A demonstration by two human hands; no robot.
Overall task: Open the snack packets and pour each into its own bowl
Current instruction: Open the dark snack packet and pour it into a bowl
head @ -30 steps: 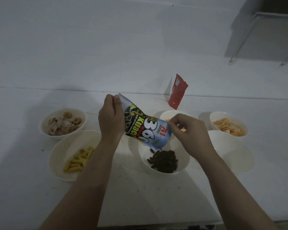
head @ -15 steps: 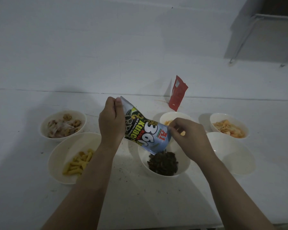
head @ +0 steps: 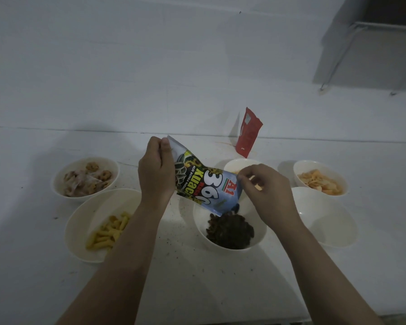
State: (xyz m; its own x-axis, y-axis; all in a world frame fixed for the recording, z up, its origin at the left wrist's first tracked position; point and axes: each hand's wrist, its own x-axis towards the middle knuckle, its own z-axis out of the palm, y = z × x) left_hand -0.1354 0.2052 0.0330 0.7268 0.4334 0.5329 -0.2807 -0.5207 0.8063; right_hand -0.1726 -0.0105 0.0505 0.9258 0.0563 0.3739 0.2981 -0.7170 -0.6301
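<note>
A blue sunflower-seed packet [head: 204,186] hangs upside down and tilted over a white bowl [head: 259,235] that holds a heap of dark seeds [head: 230,231]. My left hand [head: 156,174] grips the packet's raised bottom end. My right hand [head: 265,193] pinches its lower open corner just above the bowl. Dark seeds show at the packet's mouth.
White bowls surround it: round snacks [head: 86,179] far left, yellow sticks [head: 103,225] near left, orange chips [head: 320,178] far right, an empty bowl [head: 325,216] near right, one bowl [head: 234,164] behind. A red packet [head: 247,132] leans on the back wall. Crumbs dot the white table.
The heap of dark seeds in the bowl has grown. Both hands keep the packet tipped in about the same place.
</note>
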